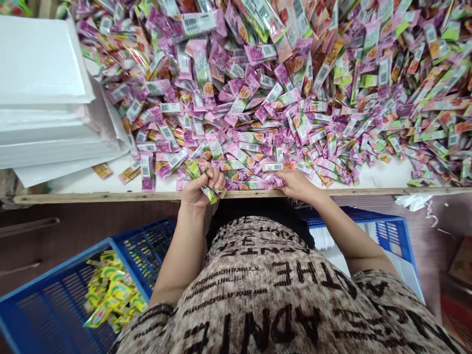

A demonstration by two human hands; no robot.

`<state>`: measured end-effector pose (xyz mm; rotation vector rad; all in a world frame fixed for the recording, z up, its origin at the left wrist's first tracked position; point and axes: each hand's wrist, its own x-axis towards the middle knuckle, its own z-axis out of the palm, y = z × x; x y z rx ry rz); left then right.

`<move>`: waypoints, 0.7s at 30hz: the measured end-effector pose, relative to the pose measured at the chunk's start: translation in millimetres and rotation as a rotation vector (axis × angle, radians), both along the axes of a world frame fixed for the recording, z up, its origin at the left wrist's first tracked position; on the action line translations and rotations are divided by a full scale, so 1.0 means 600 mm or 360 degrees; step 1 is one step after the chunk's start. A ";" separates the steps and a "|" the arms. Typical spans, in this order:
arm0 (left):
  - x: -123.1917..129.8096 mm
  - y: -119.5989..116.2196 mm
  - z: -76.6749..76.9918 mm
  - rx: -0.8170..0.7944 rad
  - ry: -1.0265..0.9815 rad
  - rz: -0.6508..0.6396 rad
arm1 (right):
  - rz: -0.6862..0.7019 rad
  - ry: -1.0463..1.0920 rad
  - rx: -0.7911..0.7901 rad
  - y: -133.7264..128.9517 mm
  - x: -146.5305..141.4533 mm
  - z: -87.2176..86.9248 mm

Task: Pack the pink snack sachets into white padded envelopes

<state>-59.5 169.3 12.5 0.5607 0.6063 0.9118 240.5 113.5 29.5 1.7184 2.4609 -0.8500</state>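
Note:
My left hand (205, 188) is closed around a small bunch of green and pink stick packets (194, 169), just above the table's front edge. Their ends stick out above and below the fingers. To its right, my right hand (297, 186) has its fingertips together on a pink-purple stick packet (276, 182) near the same edge. An orange-pink packet with a barcode (277, 166) lies right by those fingertips; part of the grip is hidden. Between the hands, more purple packets (250, 185) lie along the edge.
A large heap of pink, purple and green packets (236, 98) covers the white tabletop (383, 172). White sheets (40, 64) are stacked at the left. Below stand a blue crate (47, 300) holding yellow packets (114, 290) and another blue crate (400, 236) with white contents.

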 end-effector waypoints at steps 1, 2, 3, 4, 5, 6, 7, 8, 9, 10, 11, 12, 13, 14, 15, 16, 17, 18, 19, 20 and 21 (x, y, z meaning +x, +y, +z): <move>-0.001 -0.001 -0.001 0.0012 0.0013 -0.0002 | -0.0018 -0.0036 0.0023 0.000 0.007 0.001; -0.001 -0.002 -0.001 0.0017 0.0026 0.0003 | -0.0036 -0.0064 0.0035 -0.001 0.018 0.004; -0.001 -0.003 -0.002 0.0017 0.0034 0.0009 | -0.0077 -0.0083 0.0032 -0.002 0.032 0.008; -0.002 -0.003 -0.002 0.0010 0.0034 0.0013 | -0.0150 -0.0095 0.0017 -0.003 0.047 0.012; -0.002 -0.003 -0.003 -0.0002 0.0025 0.0014 | -0.0251 -0.0097 0.0001 -0.005 0.062 0.017; -0.002 -0.002 -0.003 -0.0021 0.0010 0.0010 | -0.0359 -0.0092 -0.0009 -0.007 0.075 0.021; -0.003 -0.002 -0.003 -0.0045 -0.0005 0.0004 | -0.0430 -0.0085 -0.0011 -0.009 0.084 0.025; -0.003 -0.001 -0.004 -0.0071 -0.0016 0.0000 | -0.0440 -0.0089 -0.0002 -0.011 0.086 0.028; -0.002 0.000 -0.005 -0.0091 -0.0021 -0.0005 | -0.0386 -0.0108 0.0014 -0.013 0.082 0.030; -0.002 0.001 -0.006 -0.0095 -0.0024 -0.0013 | -0.0295 -0.0143 0.0030 -0.015 0.073 0.031; -0.002 0.001 -0.006 -0.0077 -0.0026 -0.0025 | -0.0203 -0.0188 0.0043 -0.016 0.060 0.031; -0.002 0.001 -0.006 -0.0042 -0.0027 -0.0046 | -0.0136 -0.0227 0.0055 -0.016 0.045 0.030; -0.002 0.001 -0.006 0.0004 -0.0026 -0.0071 | -0.0108 -0.0235 0.0069 -0.015 0.031 0.029; -0.002 0.000 -0.005 0.0057 -0.0020 -0.0091 | -0.0123 -0.0187 0.0084 -0.014 0.019 0.029; -0.001 -0.002 -0.003 0.0108 0.0001 -0.0101 | -0.0183 -0.0063 0.0111 -0.012 0.011 0.028; 0.002 -0.004 -0.001 0.0153 0.0043 -0.0102 | -0.0296 0.0138 0.0157 -0.010 0.006 0.027; 0.006 -0.007 0.003 0.0192 0.0104 -0.0094 | -0.0461 0.0410 0.0215 -0.008 0.004 0.027; 0.013 -0.009 0.007 0.0225 0.0175 -0.0088 | -0.0668 0.0735 0.0274 -0.007 0.004 0.026; 0.024 -0.012 0.012 0.0253 0.0249 -0.0089 | -0.0899 0.1090 0.0321 -0.005 0.003 0.025; 0.038 -0.014 0.017 0.0275 0.0323 -0.0094 | -0.1129 0.1436 0.0341 -0.003 0.000 0.024; 0.056 -0.016 0.022 0.0298 0.0393 -0.0091 | -0.1328 0.1736 0.0332 -0.001 -0.007 0.022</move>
